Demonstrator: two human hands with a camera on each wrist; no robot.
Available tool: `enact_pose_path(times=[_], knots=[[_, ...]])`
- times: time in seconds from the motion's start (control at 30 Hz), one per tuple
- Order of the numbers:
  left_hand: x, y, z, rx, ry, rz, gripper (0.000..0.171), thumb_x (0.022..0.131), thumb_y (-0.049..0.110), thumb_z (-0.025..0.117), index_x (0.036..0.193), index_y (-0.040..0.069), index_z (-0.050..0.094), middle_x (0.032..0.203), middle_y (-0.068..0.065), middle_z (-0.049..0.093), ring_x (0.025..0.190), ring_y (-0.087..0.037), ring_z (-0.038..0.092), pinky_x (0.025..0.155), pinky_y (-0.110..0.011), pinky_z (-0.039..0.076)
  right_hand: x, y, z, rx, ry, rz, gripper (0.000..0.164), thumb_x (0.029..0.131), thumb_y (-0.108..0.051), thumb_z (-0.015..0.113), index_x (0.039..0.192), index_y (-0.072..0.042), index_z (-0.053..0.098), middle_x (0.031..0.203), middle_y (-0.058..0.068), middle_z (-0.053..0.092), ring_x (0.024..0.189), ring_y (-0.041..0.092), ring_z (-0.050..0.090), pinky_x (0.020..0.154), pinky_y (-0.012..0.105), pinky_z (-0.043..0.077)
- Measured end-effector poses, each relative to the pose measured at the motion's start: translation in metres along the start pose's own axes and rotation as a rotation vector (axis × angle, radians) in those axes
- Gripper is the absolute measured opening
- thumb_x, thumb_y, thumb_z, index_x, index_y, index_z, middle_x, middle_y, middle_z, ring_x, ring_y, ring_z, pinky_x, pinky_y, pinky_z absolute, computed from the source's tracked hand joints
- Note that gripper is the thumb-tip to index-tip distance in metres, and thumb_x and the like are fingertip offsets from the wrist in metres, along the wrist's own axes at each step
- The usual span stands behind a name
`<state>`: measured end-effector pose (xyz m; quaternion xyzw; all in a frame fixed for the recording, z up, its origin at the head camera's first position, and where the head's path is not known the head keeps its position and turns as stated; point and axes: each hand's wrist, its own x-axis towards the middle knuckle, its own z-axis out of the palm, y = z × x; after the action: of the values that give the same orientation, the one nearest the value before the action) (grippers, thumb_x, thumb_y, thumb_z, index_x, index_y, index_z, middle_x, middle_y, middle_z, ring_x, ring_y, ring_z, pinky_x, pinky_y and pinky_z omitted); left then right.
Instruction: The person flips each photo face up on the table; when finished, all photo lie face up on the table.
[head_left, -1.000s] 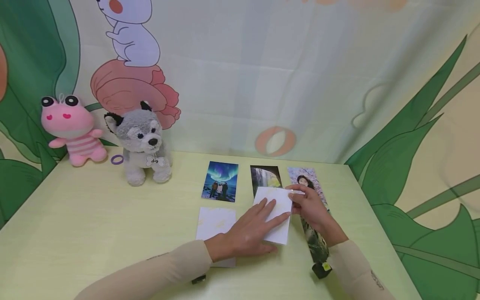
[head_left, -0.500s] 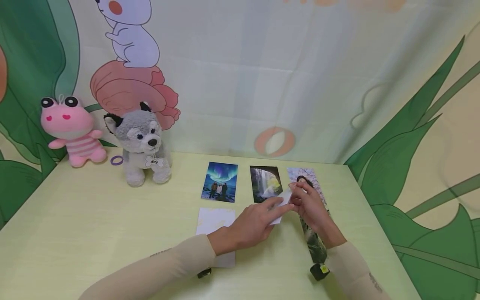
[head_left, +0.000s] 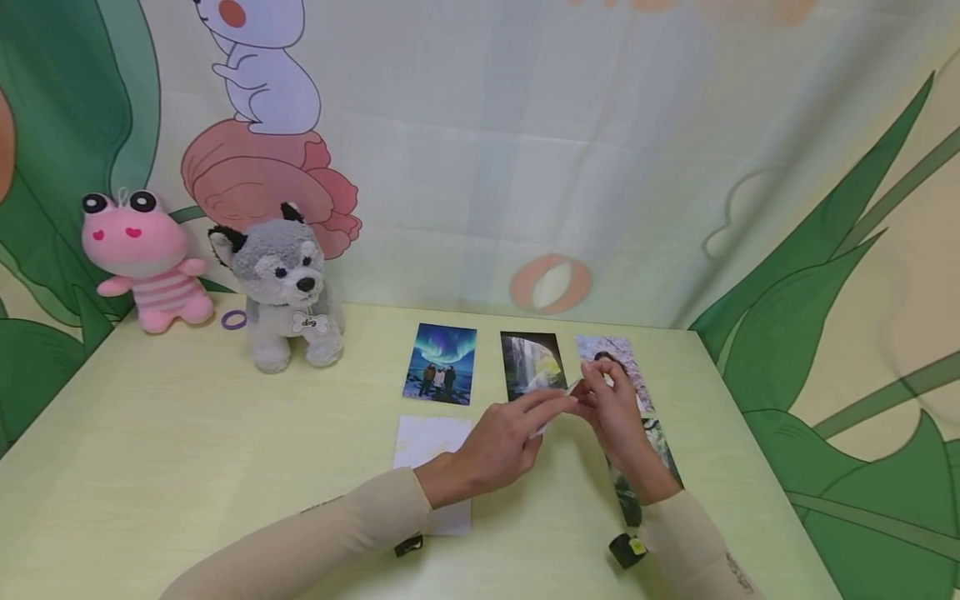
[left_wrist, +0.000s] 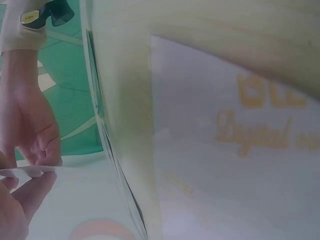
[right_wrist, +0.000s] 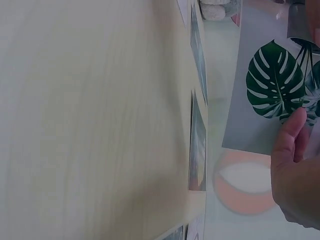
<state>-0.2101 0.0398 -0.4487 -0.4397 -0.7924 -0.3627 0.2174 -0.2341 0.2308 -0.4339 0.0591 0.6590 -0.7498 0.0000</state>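
Between both hands, above the table, a photo print with a monstera plant on it (right_wrist: 275,82) is held on edge, nearly edge-on in the head view. My left hand (head_left: 502,442) grips it from the left. The thumb and fingers of my right hand (head_left: 617,417) pinch its right-hand edge. Below my left forearm lies a face-down print (head_left: 427,437), white with yellow lettering in the left wrist view. A waterfall photo (head_left: 531,362) lies just behind the hands. My right hand partly covers a blossom photo (head_left: 637,375) and a green landscape photo (head_left: 628,500).
An aurora photo (head_left: 439,364) lies at the back of the table (head_left: 300,450). A grey plush husky (head_left: 281,292), a pink plush frog (head_left: 153,267) and a purple ring (head_left: 234,320) stand or lie at back left. A printed curtain (head_left: 450,167) hangs behind.
The held print was flat with its white back showing under my spread left hand. Both hands have since tilted it up on edge. Its plant side now faces the right wrist camera.
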Motion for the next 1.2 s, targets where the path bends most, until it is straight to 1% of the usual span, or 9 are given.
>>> enact_pose_path(times=[0.13,0.23,0.33,0.5,0.6,0.83,0.93,1.03,1.2], knots=[[0.0,-0.001,-0.001,-0.085,0.061,-0.067,0.049,0.089,-0.009,0.062,0.135,0.007,0.06,0.131,-0.01,0.066,0.086,-0.019,0.072,0.073,-0.023,0.056,-0.001,0.003,-0.001,-0.017,-0.004,-0.029,0.023,0.104,-0.031,0.053,0.107,-0.011,0.043,0.075,-0.001,0.062,0.067,0.01,0.066,0.066,0.024,0.058],[0.001,-0.002,-0.003,-0.191,0.11,-0.154,0.044,0.091,-0.007,0.062,0.134,0.006,0.061,0.128,-0.012,0.068,0.111,-0.025,0.069,0.087,-0.034,0.057,-0.001,0.005,-0.003,-0.042,0.005,-0.036,0.023,0.103,-0.03,0.055,0.109,-0.01,0.045,0.075,-0.001,0.063,0.068,0.011,0.067,0.066,0.025,0.058],[0.003,-0.003,-0.004,-0.255,0.149,-0.213,0.044,0.091,-0.006,0.061,0.133,0.006,0.061,0.127,-0.015,0.068,0.107,-0.025,0.07,0.083,-0.031,0.057,-0.002,0.005,-0.005,-0.085,0.025,-0.041,0.02,0.103,-0.027,0.056,0.11,-0.009,0.048,0.075,-0.001,0.063,0.069,0.012,0.066,0.067,0.026,0.058],[0.008,-0.006,-0.005,-0.303,0.229,-0.235,0.043,0.091,-0.006,0.062,0.132,0.005,0.062,0.126,-0.016,0.069,0.078,-0.019,0.066,0.063,-0.02,0.048,-0.005,0.003,-0.007,-0.21,0.077,-0.026,0.021,0.101,-0.022,0.059,0.111,-0.005,0.053,0.076,-0.001,0.064,0.069,0.012,0.064,0.063,0.026,0.055],[0.011,-0.006,-0.007,-0.345,0.271,-0.255,0.044,0.09,-0.007,0.062,0.132,0.006,0.062,0.125,-0.017,0.069,0.074,-0.018,0.062,0.062,-0.019,0.046,-0.006,0.003,-0.009,-0.293,0.101,-0.005,0.023,0.101,-0.021,0.059,0.114,-0.003,0.055,0.076,-0.003,0.063,0.069,0.012,0.062,0.062,0.027,0.054],[0.017,-0.004,-0.009,-0.441,0.369,-0.353,0.047,0.09,-0.007,0.061,0.133,0.011,0.062,0.115,-0.019,0.071,0.077,-0.025,0.067,0.06,-0.023,0.052,-0.012,0.007,-0.012,-0.392,0.095,0.001,0.026,0.101,-0.016,0.06,0.124,-0.005,0.057,0.076,-0.005,0.058,0.07,0.01,0.058,0.066,0.028,0.053],[0.019,-0.003,-0.009,-0.464,0.41,-0.405,0.047,0.09,-0.006,0.061,0.133,0.012,0.063,0.11,-0.02,0.071,0.073,-0.023,0.065,0.057,-0.023,0.051,-0.015,0.008,-0.007,-0.325,0.047,0.013,0.036,0.101,-0.016,0.059,0.135,-0.009,0.049,0.08,-0.004,0.064,0.074,0.009,0.061,0.071,0.029,0.055],[0.02,-0.002,-0.008,-0.488,0.437,-0.45,0.046,0.09,-0.004,0.061,0.133,0.014,0.063,0.105,-0.021,0.07,0.072,-0.021,0.063,0.055,-0.024,0.051,-0.017,0.008,0.0,-0.169,-0.03,0.044,0.046,0.102,-0.014,0.056,0.144,-0.013,0.036,0.08,-0.002,0.069,0.075,0.011,0.067,0.072,0.027,0.057],[0.022,0.0,-0.006,-0.516,0.438,-0.496,0.047,0.091,-0.002,0.061,0.134,0.016,0.061,0.106,-0.021,0.069,0.073,-0.022,0.063,0.055,-0.025,0.052,-0.019,0.008,0.007,0.025,-0.076,0.078,0.051,0.103,-0.007,0.051,0.148,-0.017,0.027,0.071,-0.003,0.071,0.069,0.01,0.069,0.067,0.023,0.057]])
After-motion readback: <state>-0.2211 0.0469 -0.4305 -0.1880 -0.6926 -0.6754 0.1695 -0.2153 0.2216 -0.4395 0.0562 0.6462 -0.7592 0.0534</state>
